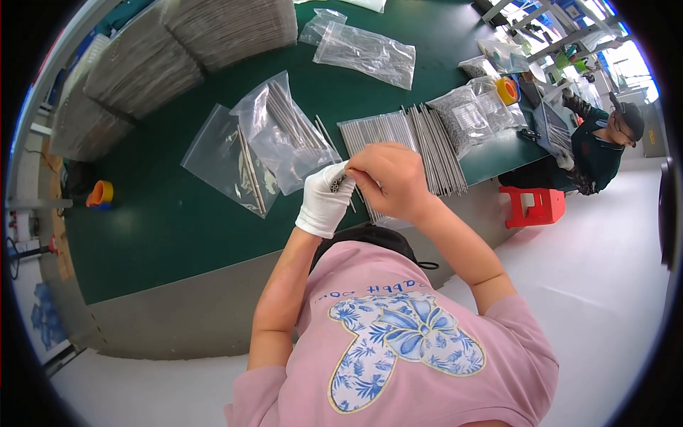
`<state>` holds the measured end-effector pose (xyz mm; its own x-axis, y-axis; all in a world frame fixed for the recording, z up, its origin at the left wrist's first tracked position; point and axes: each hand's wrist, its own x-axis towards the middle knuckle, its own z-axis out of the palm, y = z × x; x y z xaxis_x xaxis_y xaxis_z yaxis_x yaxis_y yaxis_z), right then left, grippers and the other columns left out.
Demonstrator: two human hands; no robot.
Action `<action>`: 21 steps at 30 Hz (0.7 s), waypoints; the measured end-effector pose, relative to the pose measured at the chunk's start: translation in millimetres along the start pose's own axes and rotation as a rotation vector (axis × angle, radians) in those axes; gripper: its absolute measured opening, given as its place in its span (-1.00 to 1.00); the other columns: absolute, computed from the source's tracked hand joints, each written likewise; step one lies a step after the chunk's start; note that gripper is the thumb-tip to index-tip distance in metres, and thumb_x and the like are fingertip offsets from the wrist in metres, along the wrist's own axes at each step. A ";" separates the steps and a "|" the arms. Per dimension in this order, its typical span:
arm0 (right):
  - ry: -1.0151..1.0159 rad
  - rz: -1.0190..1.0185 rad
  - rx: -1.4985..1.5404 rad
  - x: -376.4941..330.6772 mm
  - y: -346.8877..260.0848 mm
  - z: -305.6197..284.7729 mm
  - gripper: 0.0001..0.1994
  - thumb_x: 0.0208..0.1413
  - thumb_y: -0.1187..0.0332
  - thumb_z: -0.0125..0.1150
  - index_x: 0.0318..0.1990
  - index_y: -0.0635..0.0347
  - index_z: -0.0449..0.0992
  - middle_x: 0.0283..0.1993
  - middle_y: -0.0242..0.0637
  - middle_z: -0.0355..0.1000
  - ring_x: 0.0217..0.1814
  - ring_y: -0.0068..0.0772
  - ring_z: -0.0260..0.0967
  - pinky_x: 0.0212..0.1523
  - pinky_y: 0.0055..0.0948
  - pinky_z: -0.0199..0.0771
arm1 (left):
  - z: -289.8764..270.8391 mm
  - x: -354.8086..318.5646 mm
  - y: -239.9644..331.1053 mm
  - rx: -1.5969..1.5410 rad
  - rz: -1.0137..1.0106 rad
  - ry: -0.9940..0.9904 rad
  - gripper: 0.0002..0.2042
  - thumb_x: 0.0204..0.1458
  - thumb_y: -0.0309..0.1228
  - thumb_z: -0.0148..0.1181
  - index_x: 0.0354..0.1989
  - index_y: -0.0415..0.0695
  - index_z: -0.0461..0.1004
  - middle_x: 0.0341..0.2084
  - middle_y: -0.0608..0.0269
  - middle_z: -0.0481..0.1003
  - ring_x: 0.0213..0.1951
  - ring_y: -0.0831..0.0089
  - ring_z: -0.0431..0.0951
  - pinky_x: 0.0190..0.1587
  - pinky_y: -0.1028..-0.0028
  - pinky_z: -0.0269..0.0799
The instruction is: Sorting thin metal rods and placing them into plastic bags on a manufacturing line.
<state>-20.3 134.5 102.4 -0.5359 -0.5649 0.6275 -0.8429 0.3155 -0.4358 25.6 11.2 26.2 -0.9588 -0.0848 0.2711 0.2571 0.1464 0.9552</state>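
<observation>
My left hand (325, 203), in a white glove, is closed around a small bundle of thin metal rods (336, 184), whose ends show at the top of the fist. My right hand (391, 178) is bare and meets it there, thumb and fingers pinched together against the bundle's ends; what the pinch holds is hidden. Just beyond the left hand lies a clear plastic bag (267, 132) with several grey rods inside. Beside it, a second clear bag (213, 153) has a few rods lying over it. Rows of grey metal rods (434, 146) lie side by side past my right hand.
Stacked plastic-wrapped bundles (228, 32) stand at the far left of the green table (163, 235). Flat clear bags (366, 53) lie at the back, filled bags (462, 117) at right. Tape rolls (100, 193) sit near the left edge. A co-worker (605, 146) sits by a red stool (535, 207).
</observation>
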 end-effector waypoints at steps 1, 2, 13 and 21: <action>0.000 0.001 0.000 0.7 0.7 0.2 -0.90 -0.25 0.55 0.16 -0.52 0.20 0.39 -0.58 -0.31 0.37 -0.58 -0.32 0.33 -0.50 -0.45 0.34 | 0.0 0.3 0.1 -0.011 0.002 -0.003 -0.81 -0.12 -0.55 0.13 -0.27 -0.18 0.45 -0.48 0.16 0.49 -0.46 0.39 0.50 -0.37 0.54 0.36; 0.003 -0.017 -0.013 1.4 1.4 0.4 -0.90 -0.27 0.55 0.17 -0.53 0.19 0.39 -0.59 -0.33 0.37 -0.58 -0.35 0.33 -0.41 -0.43 0.37 | 0.2 0.4 0.1 -0.011 0.002 -0.003 -0.81 -0.12 -0.55 0.13 -0.27 -0.18 0.45 -0.48 0.16 0.49 -0.46 0.39 0.50 -0.37 0.54 0.36; -0.042 0.015 -0.076 3.3 -1.9 -5.8 -0.94 -0.24 0.48 0.16 -0.54 0.12 0.42 -0.59 -0.39 0.40 -0.54 -0.43 0.36 -0.08 -0.33 0.27 | 2.2 0.3 -1.6 -0.058 -0.051 -0.013 -0.81 -0.10 -0.54 0.12 -0.26 -0.18 0.45 -0.53 0.17 0.47 -0.53 0.46 0.44 -0.41 0.54 0.35; -0.015 0.039 0.007 1.1 -3.5 1.4 -0.93 -0.22 0.53 0.15 -0.53 0.16 0.41 -0.60 -0.39 0.37 -0.61 -0.44 0.29 0.00 -0.27 0.19 | -1.6 0.6 -2.7 -0.036 -0.079 -0.035 -0.79 -0.14 -0.62 0.09 -0.27 -0.18 0.45 -0.53 0.17 0.47 -0.52 0.43 0.46 -0.42 0.53 0.35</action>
<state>-17.8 131.8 103.7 -0.5678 -0.5638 0.5997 -0.8208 0.3323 -0.4647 24.5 9.1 23.9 -0.9797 -0.0605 0.1912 0.1843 0.1048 0.9773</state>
